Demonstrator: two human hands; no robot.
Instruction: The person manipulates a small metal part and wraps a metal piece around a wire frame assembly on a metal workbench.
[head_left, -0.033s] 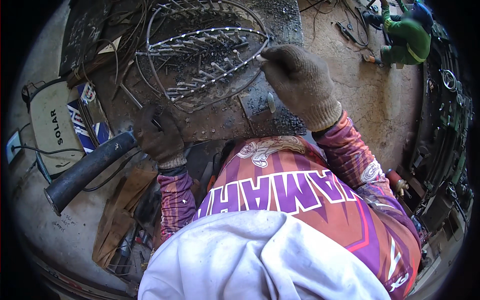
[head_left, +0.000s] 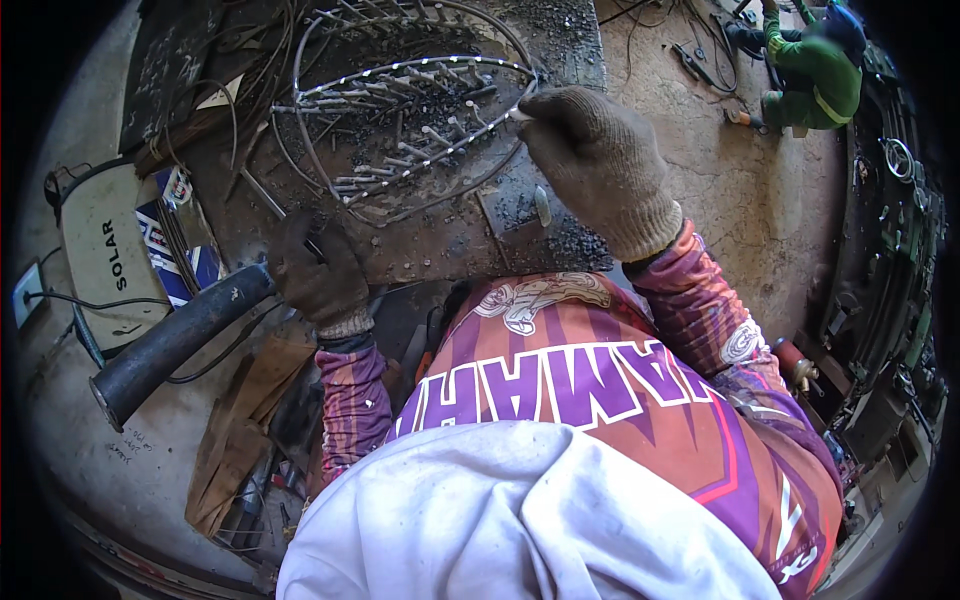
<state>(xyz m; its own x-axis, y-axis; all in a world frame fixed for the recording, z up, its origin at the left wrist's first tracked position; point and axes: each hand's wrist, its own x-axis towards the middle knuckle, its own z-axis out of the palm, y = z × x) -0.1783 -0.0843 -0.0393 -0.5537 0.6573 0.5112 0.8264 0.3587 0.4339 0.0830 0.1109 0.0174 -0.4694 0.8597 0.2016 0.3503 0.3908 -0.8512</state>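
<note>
An oval frame of bent metal rod (head_left: 297, 90), crossed by two curved bars (head_left: 430, 62) dotted with white marks, lies on a dark metal-topped table (head_left: 430, 255). Short rod pieces (head_left: 405, 160) stick out along the bars. At the frame's right side my right hand (head_left: 600, 165), in a brown knitted glove, pinches a small white piece of chalk (head_left: 518, 114) against the bar. My left hand (head_left: 318, 270), gloved too, is curled at the table's front left edge. A straight metal bar (head_left: 262, 192) runs up to it, and its fingertips are partly hidden.
A thick dark pipe (head_left: 180, 335) slants out left beside my left hand. Further left are a pale machine case (head_left: 110, 255) and a box of thin rods (head_left: 180, 240). Black grit covers the table's right side. A person in green (head_left: 815, 75) crouches at the upper right.
My right hand has shifted very slightly left along the bar. Everything else looks the same.
</note>
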